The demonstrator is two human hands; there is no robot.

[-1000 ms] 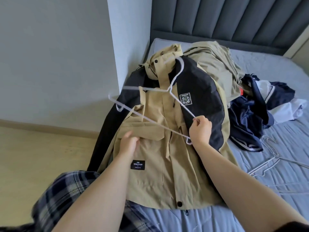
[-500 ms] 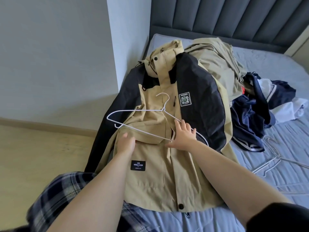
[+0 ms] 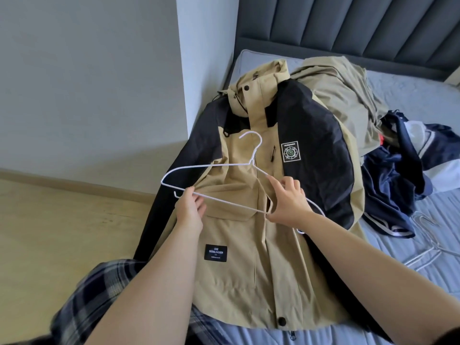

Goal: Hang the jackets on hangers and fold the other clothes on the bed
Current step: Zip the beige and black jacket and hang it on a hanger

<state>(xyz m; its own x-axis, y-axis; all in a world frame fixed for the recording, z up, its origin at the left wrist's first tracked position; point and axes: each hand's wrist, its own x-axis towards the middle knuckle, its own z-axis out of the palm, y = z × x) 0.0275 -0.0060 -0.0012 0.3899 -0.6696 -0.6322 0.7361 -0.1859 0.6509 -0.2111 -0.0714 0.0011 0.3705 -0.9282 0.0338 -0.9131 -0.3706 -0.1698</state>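
A white hanger (image 3: pixel 252 162) is held over the tan-and-black jacket (image 3: pixel 249 245) spread on the bed (image 3: pixel 373 295), gripped by the left hand (image 3: pixel 190 207) and pinched by the right hand (image 3: pixel 288 202).

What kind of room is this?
Most likely a bedroom: there is a bed with a padded headboard, a pile of clothes on it, and a jacket with a hanger.

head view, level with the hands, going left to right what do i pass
wood floor → left hand → right hand → navy clothes pile; both hands grip the white hanger
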